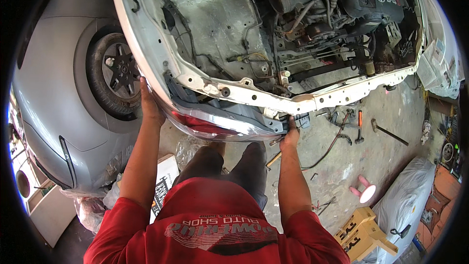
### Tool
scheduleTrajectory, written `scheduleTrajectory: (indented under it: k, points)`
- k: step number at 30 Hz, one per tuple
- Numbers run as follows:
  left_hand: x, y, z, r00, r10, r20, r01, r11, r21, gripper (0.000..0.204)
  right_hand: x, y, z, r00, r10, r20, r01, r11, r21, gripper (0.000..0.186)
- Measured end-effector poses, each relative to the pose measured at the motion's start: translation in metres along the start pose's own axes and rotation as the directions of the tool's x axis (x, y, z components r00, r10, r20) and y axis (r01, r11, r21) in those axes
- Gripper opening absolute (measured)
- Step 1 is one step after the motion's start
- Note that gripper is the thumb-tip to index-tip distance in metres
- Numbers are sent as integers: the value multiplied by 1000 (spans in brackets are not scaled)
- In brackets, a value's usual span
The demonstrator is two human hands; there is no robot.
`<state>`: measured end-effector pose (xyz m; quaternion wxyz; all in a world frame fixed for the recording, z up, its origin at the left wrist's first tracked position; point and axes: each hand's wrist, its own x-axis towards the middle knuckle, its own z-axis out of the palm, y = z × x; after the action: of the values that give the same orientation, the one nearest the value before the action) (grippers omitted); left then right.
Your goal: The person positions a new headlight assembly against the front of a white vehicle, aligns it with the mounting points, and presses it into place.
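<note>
A long, clear-lensed headlight (217, 126) with a dark housing sits against the front left corner of a white car body (249, 92); the lens mirrors red. My left hand (152, 110) grips its outer end, where it meets the fender, with the thumb up along the edge. At the inner end, my right hand (290, 137) holds the headlight near its mounting tab, thumb on top. The fingers of both hands are mostly hidden beneath. Whether the headlight is seated in the body or only held against it, I cannot tell.
The open engine bay holds an engine (312, 14). A silver car (58, 93) stands close on my left. On the concrete floor at right lie a hammer (360, 127), a long-handled tool (389, 133), a small stool (364, 189), a cardboard box (359, 232) and a plastic-wrapped part (408, 200).
</note>
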<state>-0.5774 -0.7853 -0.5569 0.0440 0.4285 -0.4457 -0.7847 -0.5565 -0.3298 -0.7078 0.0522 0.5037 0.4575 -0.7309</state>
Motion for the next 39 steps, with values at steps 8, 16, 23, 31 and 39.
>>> scheduleTrajectory:
  k: [8, 16, 23, 31, 39]
  points:
    - [6, 8, -4, 1000, 23, 1, -23, 1000, 1, 91, -13, 2, 16, 997, 6, -78, -3, 999, 34, 77]
    - [-10, 13, 27, 996, 57, -68, -52, 996, 77, 89, -16, -6, 13, 995, -21, -93, 23, 1000, 19, 80]
    - [14, 6, -13, 994, 104, -30, -101, 992, 76, 94, -7, 3, 10, 998, 8, -63, -7, 1000, 26, 55]
    - [10, 22, 7, 998, 23, -55, -20, 998, 54, 94, 10, 18, -7, 990, 48, 132, -50, 999, 14, 49]
    - [19, 8, -2, 962, 224, -156, -191, 961, 201, 80, 12, -2, -14, 927, 172, 333, -153, 985, -82, 61]
